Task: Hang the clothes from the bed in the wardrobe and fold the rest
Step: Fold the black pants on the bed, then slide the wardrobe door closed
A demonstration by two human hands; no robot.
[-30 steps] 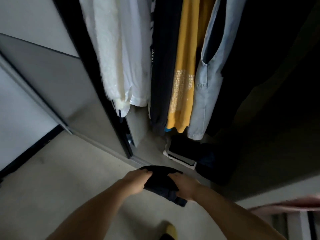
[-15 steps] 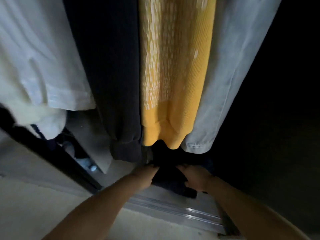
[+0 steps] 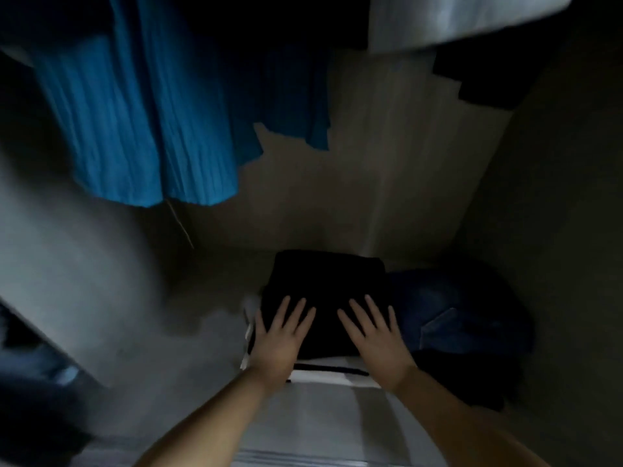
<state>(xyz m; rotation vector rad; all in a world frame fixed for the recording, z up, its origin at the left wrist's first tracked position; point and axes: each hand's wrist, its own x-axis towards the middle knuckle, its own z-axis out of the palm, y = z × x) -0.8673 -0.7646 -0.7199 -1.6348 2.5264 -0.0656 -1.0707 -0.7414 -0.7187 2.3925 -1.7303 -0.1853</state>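
Both hands flat, fingers spread, nothing clasped — left hand (image 3: 278,342) and right hand (image 3: 379,345) pressing a folded dark garment (image 3: 325,288) atop a striped white piece (image 3: 328,372), on the wardrobe floor (image 3: 202,348). Beside it, probably jeans (image 3: 451,318); blue garment (image 3: 145,123) hanging above — blurry.

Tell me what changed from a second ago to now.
The folded dark garment went from being carried at the wardrobe door, pinched between both hands, down onto the white striped pile on the wardrobe floor. The left hand and right hand have released their grip and now lie flat on it. The folded jeans beside it stayed put.
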